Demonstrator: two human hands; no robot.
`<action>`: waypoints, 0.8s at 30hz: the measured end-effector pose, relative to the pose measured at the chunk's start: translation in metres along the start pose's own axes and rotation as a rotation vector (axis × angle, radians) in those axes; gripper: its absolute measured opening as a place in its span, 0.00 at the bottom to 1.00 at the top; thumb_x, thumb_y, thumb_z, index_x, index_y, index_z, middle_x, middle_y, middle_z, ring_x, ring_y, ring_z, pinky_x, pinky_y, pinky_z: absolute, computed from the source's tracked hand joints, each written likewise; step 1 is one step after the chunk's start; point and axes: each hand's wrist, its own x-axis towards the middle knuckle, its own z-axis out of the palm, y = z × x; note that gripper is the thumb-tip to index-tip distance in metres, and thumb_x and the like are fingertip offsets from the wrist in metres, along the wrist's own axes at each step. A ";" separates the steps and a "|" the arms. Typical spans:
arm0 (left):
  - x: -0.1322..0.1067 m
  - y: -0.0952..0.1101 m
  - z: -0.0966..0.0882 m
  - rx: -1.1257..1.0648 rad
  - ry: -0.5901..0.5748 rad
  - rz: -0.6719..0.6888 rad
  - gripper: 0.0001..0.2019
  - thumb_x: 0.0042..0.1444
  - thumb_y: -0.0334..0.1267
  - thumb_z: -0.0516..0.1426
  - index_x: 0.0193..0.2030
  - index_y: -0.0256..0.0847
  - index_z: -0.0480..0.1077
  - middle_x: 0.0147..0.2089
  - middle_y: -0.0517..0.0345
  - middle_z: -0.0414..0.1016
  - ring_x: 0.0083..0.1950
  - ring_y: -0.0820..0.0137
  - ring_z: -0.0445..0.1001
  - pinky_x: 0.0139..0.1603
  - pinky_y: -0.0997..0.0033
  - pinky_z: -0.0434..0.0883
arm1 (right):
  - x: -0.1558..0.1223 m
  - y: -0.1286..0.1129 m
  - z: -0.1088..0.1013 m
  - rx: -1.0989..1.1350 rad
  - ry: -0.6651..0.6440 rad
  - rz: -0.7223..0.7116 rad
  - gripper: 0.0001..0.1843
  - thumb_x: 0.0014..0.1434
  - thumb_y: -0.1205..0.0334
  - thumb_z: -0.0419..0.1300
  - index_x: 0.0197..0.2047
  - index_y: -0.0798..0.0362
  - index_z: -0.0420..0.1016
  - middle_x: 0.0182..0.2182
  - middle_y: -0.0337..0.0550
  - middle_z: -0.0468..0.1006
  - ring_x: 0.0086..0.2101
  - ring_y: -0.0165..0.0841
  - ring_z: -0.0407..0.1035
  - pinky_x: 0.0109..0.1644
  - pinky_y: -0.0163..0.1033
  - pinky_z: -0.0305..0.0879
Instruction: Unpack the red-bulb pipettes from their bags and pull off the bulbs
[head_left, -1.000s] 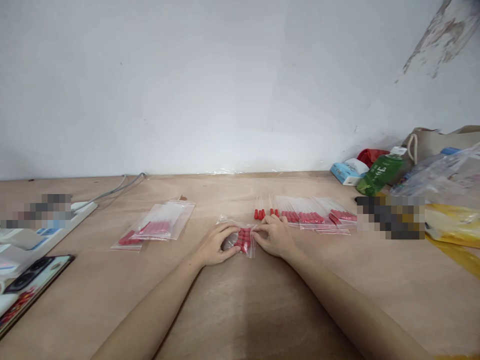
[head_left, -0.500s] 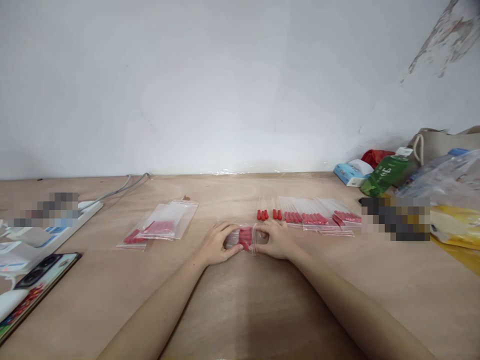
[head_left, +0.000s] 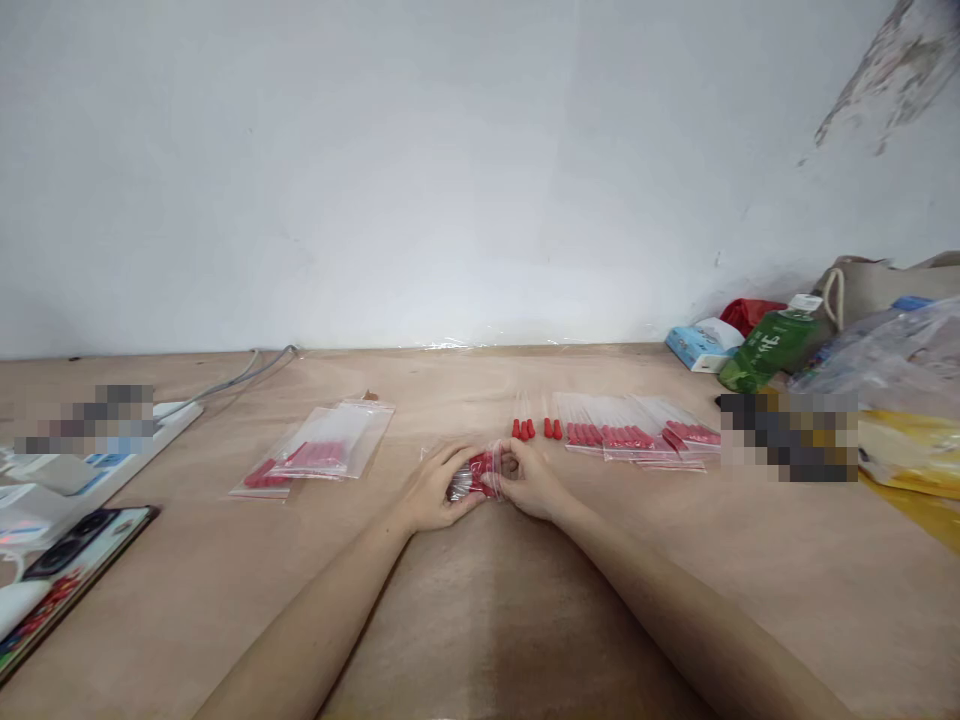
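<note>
A clear zip bag (head_left: pixel 478 478) of glass droppers with red rubber bulbs lies between my hands at the middle of the table. My left hand (head_left: pixel 441 488) is curled round its left part, thumb along the near edge and fingers on the far side. The bag's right end, by the red bulbs, is pinched in the fingers of my right hand (head_left: pixel 531 482). Just beyond my right hand lie several loose droppers (head_left: pixel 523 429), bulbs towards me. More bagged droppers (head_left: pixel 628 438) are laid in a row to the right.
Left of my hands, zip bags (head_left: pixel 322 455) overlap, with red bulbs inside. Farther left are a power strip (head_left: pixel 176 412) with a cable and a phone (head_left: pixel 82 565). At the right stand a tissue pack (head_left: pixel 697 345), a green bottle (head_left: pixel 772 345) and plastic bags (head_left: pixel 892 350).
My right hand has moved slightly left and closed its fingers on the bag's right end. The bag's red-bulb end has shifted a little left and bunched up. My left hand stays nearly in place.
</note>
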 end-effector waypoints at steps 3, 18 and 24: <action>0.000 0.001 -0.001 -0.002 -0.017 0.001 0.26 0.52 0.42 0.55 0.57 0.42 0.56 0.53 0.50 0.64 0.54 0.63 0.64 0.53 0.61 0.64 | 0.003 0.004 0.006 0.129 -0.025 0.031 0.10 0.52 0.60 0.58 0.39 0.51 0.69 0.31 0.40 0.76 0.31 0.32 0.69 0.36 0.38 0.64; -0.001 -0.006 -0.002 -0.016 -0.016 -0.122 0.24 0.52 0.46 0.56 0.55 0.43 0.61 0.52 0.51 0.67 0.53 0.63 0.66 0.53 0.61 0.64 | 0.020 0.007 -0.084 0.531 -0.067 0.293 0.17 0.40 0.55 0.66 0.30 0.55 0.68 0.26 0.39 0.76 0.26 0.28 0.70 0.33 0.36 0.68; 0.000 -0.015 0.001 -0.034 0.090 -0.267 0.19 0.54 0.46 0.53 0.50 0.41 0.65 0.48 0.52 0.71 0.48 0.64 0.69 0.47 0.64 0.68 | 0.027 0.017 -0.127 0.320 0.395 0.040 0.17 0.45 0.54 0.64 0.36 0.55 0.69 0.33 0.46 0.78 0.33 0.34 0.73 0.37 0.40 0.69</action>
